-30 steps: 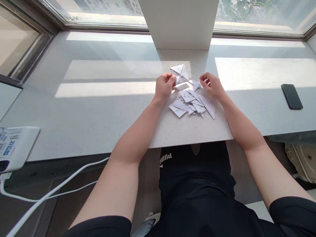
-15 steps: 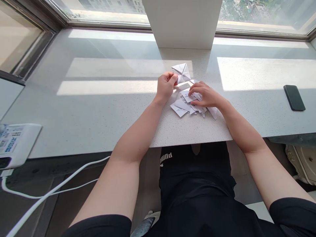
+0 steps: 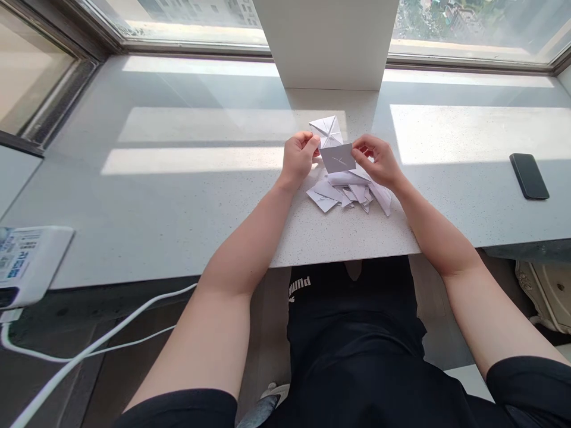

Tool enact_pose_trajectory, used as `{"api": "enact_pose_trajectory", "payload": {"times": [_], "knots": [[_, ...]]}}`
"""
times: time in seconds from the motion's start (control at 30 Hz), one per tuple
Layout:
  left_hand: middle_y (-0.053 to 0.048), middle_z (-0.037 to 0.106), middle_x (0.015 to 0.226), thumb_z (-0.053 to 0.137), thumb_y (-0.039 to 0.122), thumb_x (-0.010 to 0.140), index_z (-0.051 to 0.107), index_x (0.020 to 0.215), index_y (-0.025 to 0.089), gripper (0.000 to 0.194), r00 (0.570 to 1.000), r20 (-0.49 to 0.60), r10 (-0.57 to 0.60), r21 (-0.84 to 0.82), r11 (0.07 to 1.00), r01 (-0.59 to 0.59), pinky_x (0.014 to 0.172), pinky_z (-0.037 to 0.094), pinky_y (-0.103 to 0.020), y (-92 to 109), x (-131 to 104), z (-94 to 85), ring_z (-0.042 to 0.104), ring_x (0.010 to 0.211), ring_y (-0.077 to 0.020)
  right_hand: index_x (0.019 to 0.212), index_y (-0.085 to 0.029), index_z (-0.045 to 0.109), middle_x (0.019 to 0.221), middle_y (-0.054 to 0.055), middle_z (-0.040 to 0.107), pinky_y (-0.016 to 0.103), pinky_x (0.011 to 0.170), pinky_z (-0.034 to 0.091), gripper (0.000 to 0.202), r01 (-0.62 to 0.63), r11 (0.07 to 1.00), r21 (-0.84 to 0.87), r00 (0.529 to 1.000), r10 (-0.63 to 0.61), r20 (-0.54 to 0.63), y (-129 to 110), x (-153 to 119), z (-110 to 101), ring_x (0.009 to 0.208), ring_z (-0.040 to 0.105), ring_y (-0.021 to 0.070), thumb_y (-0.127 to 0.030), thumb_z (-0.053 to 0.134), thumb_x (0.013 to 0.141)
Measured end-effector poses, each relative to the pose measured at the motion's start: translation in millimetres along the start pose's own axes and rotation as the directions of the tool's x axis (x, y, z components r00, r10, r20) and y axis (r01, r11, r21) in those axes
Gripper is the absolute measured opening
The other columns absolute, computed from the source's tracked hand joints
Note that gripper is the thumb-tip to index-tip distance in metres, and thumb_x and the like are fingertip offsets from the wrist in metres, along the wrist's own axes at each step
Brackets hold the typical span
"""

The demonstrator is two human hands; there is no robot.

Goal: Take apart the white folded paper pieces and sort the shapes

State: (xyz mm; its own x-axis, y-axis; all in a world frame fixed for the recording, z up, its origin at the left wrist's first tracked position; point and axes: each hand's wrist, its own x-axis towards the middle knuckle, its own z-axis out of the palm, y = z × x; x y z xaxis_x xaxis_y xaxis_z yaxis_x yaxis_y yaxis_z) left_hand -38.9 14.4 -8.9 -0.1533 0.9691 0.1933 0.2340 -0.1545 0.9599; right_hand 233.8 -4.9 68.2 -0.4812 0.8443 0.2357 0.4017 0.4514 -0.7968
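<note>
- My right grip (image 3: 377,160), at the far right of the paper heap (image 3: 357,191), has thumb and finger together on the right end of a grey-looking paper piece (image 3: 338,158).
- That piece hangs over the heap's far edge, its long axis running across from right to left, with a pale forked mark on the side I see.
- My left grip (image 3: 301,154), beyond the heap on its left, is pinched on the near left corner of a creased paper square (image 3: 330,129), whose folds meet near its middle.
- The square lies beyond the heap, on its window side; the grey piece overlaps its near edge in my view. I cannot tell whether the two touch.
- The relation that counts, I judge: the grey piece's free end points left, just beside my left fingertips, so the left grip is the nearer one to that end, while the right has the other.
- The heap itself is loose folded slips on the bench (image 3: 178,220), with a long slip slanting out on its right.
- Farther out, a pillar (image 3: 332,44) stands past the heap, a phone (image 3: 529,176) rests well to its right, and a white box (image 3: 33,261) sits well to its left.
</note>
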Motion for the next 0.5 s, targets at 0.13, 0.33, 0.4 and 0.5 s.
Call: {"api": "enact_pose_trajectory", "payload": {"times": [0.13,0.33,0.4,0.5], "knots": [[-0.007,0.079,0.1,0.076,0.074,0.112,0.066,0.1,0.032,0.045,1.0,-0.019,0.005,0.004,1.0,-0.004,0.085,0.075,-0.04,8,-4,3.5,0.083,0.098,-0.0247,0.134,-0.035,0.077,0.113,0.008,0.074,0.051,0.093,0.075,0.071,-0.156,0.987,0.02,0.986,0.157,-0.047,5,10,1,0.105,0.078,0.0307,-0.101,0.074,0.11],[-0.008,0.082,0.105,0.079,0.07,0.117,0.072,0.103,0.03,0.042,1.0,0.019,0.015,0.004,1.0,-0.015,0.095,0.077,-0.041,21,-12,8.8,0.086,0.104,-0.0249,0.137,-0.036,0.075,0.121,0.009,0.076,0.05,0.09,0.076,0.075,-0.175,0.98,0.092,0.981,0.182,-0.073,16,14,1,0.101,0.076,0.0286,-0.101,0.085,0.102],[-0.008,0.083,0.106,0.079,0.068,0.118,0.074,0.104,0.03,0.041,0.999,0.037,0.008,-0.001,1.0,-0.008,0.096,0.078,-0.041,25,-14,10.2,0.086,0.104,-0.0248,0.137,-0.036,0.075,0.12,0.009,0.076,0.051,0.091,0.076,0.073,-0.184,0.976,0.118,0.977,0.195,-0.082,18,14,1,0.102,0.077,0.0289,-0.099,0.086,0.103],[-0.008,0.085,0.108,0.079,0.064,0.119,0.075,0.104,0.03,0.038,0.999,0.048,0.011,-0.024,1.0,-0.01,0.099,0.078,-0.043,30,-17,12.2,0.086,0.106,-0.0247,0.141,-0.036,0.074,0.121,0.009,0.077,0.051,0.092,0.076,0.075,-0.196,0.977,0.089,0.976,0.203,-0.079,19,14,1,0.108,0.078,0.0306,-0.1,0.086,0.102]]}}
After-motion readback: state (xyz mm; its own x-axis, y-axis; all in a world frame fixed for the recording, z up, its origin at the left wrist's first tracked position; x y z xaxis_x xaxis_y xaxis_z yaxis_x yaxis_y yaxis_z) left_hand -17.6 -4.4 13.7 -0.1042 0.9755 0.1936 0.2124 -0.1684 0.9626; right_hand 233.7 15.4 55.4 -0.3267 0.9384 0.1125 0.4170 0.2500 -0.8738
